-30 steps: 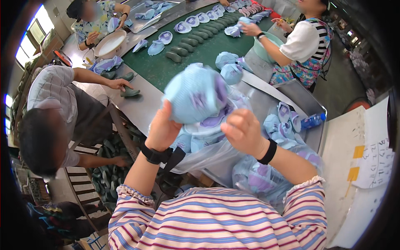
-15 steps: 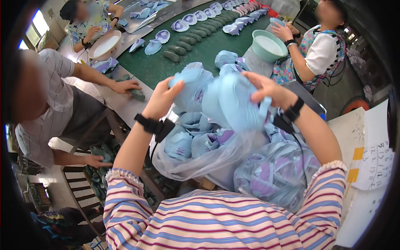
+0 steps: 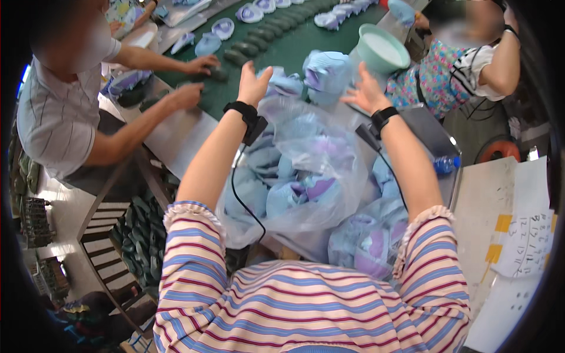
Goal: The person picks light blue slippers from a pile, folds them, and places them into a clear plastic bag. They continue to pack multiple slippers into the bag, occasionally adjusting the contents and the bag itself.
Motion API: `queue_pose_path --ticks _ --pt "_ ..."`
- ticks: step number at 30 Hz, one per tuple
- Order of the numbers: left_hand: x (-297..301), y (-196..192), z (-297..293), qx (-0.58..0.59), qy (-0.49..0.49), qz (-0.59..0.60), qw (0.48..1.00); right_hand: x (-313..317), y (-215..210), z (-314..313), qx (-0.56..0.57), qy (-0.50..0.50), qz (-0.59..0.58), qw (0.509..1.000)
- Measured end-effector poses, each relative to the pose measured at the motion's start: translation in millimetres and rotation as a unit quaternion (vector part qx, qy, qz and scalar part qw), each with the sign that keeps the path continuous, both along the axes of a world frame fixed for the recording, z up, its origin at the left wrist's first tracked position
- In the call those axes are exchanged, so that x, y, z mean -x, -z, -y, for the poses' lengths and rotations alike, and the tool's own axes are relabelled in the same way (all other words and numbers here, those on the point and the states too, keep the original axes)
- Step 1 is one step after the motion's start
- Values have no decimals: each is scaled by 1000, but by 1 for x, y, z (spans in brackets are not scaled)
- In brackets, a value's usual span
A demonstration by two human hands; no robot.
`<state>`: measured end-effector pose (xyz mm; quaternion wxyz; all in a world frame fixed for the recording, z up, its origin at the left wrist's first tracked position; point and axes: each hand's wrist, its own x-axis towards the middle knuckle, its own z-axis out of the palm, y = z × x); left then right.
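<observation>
My left hand [image 3: 254, 85] is empty, thumb and fingers apart, beside light blue shoe uppers [image 3: 283, 84] on the green work table. My right hand [image 3: 366, 91] spreads its fingers with nothing in them, just right of a stacked light blue upper [image 3: 326, 70]. Below and between my forearms lies an open clear plastic bag [image 3: 347, 153] holding several blue shoe uppers [image 3: 285, 197] with purple linings. Another clear bag of blue and purple uppers [image 3: 374, 244] sits nearer my body, on the right. Black bands with cables circle both my wrists.
A row of dark green shoe lasts [image 3: 259, 41] runs along the green table [image 3: 235, 88]. A green basin [image 3: 382, 50] with white content stands at the right. Co-workers are at left and right. A slatted rack [image 3: 97, 235] holds dark lasts. A blue-capped bottle [image 3: 446, 165] lies right.
Both hands have let go of the blue uppers, which now rest on the table ahead. The left co-worker has reached onto the green table with a dark last; the right co-worker has raised an arm.
</observation>
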<state>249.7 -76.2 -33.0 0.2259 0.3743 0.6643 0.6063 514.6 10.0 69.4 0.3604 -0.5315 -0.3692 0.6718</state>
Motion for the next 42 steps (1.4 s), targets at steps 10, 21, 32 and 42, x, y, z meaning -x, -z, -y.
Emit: queue_pose_path --ticks 10,21,32,42 --pt "-56 -17 148 205 453 -479 723 -23 36 170 -362 -652 136 652" --pt "-137 2 285 167 391 -162 890 -64 27 208 -580 -533 337 516" --pt "-138 16 283 168 278 85 942 -15 56 228 -602 -550 313 487" --pt "-152 45 312 317 294 -422 797 -79 29 226 -630 -625 264 377"
